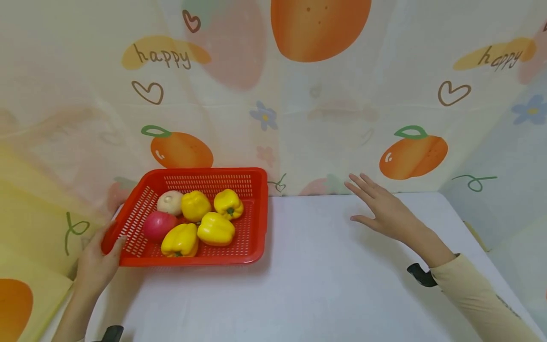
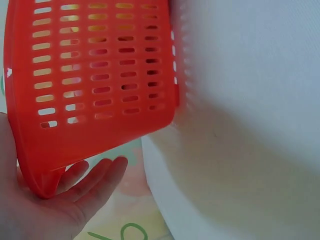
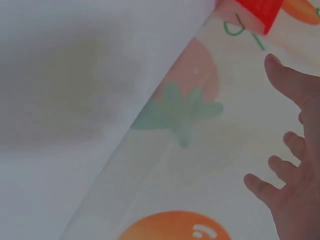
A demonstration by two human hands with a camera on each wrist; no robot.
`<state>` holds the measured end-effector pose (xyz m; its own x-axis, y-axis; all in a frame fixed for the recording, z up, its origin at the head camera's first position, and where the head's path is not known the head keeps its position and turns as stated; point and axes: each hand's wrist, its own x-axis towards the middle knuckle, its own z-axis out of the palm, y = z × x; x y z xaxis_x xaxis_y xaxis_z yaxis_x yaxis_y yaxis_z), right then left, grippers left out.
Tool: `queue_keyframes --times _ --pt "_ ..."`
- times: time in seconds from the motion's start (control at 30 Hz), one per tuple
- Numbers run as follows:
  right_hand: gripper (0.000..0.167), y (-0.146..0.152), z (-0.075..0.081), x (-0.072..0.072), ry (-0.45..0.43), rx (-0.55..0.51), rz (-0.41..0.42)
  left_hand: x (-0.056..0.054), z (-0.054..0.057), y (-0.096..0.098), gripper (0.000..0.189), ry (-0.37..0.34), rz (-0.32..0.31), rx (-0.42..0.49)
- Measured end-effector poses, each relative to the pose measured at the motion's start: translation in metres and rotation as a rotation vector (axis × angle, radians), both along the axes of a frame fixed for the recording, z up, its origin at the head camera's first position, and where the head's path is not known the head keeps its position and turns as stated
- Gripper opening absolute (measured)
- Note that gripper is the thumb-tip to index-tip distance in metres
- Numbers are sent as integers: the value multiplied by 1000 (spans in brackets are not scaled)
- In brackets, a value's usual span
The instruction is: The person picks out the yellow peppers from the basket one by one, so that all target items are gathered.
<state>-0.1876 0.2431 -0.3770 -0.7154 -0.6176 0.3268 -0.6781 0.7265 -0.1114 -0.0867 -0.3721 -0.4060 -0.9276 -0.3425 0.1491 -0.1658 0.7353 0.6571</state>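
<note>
A red plastic basket [image 1: 258,209] stands at the left of the white table, against the printed cloth. Inside are several yellow bell peppers [image 1: 216,229], a round pinkish-red vegetable or fruit [image 1: 159,226] and a round whitish one [image 1: 170,203]. My left hand [image 1: 97,259] grips the basket's left rim near its front corner, thumb on the near side. The left wrist view has the slotted basket wall [image 2: 95,65] close up, with fingers curled beneath the rim. Over the table's right part, well apart from the basket, my right hand [image 1: 386,209] is held with straight, spread fingers and nothing in it.
The white table [image 1: 316,266] reaches back to a hanging cloth [image 1: 325,118] printed with fruit, hearts and flowers. More cloth hangs at both sides. A dark strap piece [image 1: 421,275] sits at the right wrist, and another [image 1: 112,333] at the left.
</note>
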Motion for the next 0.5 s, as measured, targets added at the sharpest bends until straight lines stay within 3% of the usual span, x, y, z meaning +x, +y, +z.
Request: queue_keyframes --times 0.3,0.5 --pt "83 -41 8 -2 20 -86 79 2 -2 0 52 15 59 49" --pt "80 -74 12 -8 67 -133 161 1 -3 5 49 31 145 97"
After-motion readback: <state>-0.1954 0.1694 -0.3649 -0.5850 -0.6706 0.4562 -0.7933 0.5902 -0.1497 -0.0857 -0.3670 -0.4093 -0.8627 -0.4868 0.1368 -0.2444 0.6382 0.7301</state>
